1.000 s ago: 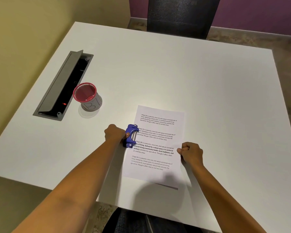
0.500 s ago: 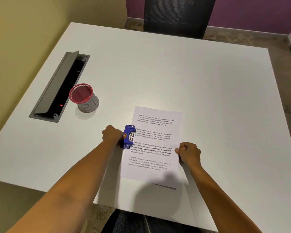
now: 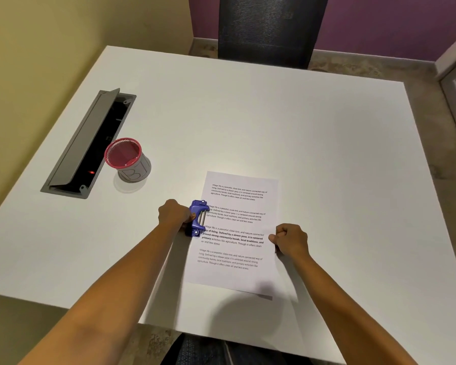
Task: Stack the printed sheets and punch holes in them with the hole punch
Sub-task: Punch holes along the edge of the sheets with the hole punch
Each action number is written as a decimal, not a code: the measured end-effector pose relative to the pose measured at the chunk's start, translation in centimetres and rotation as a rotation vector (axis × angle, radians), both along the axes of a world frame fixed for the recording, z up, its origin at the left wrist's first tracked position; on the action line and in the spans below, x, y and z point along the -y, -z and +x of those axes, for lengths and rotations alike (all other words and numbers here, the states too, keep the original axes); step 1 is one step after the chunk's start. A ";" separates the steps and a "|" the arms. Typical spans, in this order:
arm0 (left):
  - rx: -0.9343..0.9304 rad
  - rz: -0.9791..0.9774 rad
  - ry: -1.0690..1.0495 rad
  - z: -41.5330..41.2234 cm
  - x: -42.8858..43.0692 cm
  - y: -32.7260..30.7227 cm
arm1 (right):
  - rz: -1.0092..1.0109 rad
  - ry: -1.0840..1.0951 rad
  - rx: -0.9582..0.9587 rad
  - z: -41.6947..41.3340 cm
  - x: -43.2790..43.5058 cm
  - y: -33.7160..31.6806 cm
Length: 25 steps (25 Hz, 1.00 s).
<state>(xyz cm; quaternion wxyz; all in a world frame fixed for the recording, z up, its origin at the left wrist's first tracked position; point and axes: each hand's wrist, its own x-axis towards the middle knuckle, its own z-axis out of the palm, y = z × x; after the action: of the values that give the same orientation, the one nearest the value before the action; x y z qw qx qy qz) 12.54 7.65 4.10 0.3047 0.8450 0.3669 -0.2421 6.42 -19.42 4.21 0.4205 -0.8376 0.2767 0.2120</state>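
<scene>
Printed sheets (image 3: 237, 233) laid flat on table (image 3: 313, 154), near front edge. Blue hole punch (image 3: 197, 218) set on sheets' left edge, gripped by left hand (image 3: 173, 213). Right edge pinched by fisted right hand (image 3: 291, 239). Red-rimmed cup (image 3: 128, 160) well apart, far left.

A red-rimmed mesh pencil cup (image 3: 128, 160) is standing upright on the white surface (image 3: 274, 122), just beside an open grey cable hatch (image 3: 88, 143) in which a small red light is glowing. A black mesh chair (image 3: 270, 27) is sitting at the far edge.
</scene>
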 end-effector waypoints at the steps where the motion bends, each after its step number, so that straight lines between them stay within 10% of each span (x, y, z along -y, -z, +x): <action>1: 0.008 -0.004 0.007 0.0 0.1 -0.2 | 0.011 0.013 -0.008 0.0 0.0 -0.1; 25: 0.127 -0.046 0.074 -1.6 0.9 0.1 | -0.028 0.095 -0.048 -0.8 0.1 0.2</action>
<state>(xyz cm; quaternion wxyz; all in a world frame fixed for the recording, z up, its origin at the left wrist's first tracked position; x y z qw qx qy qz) 10.91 6.76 4.00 0.3376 0.8644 0.3096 -0.2073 5.62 -19.52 4.05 0.4117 -0.8241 0.3288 0.2078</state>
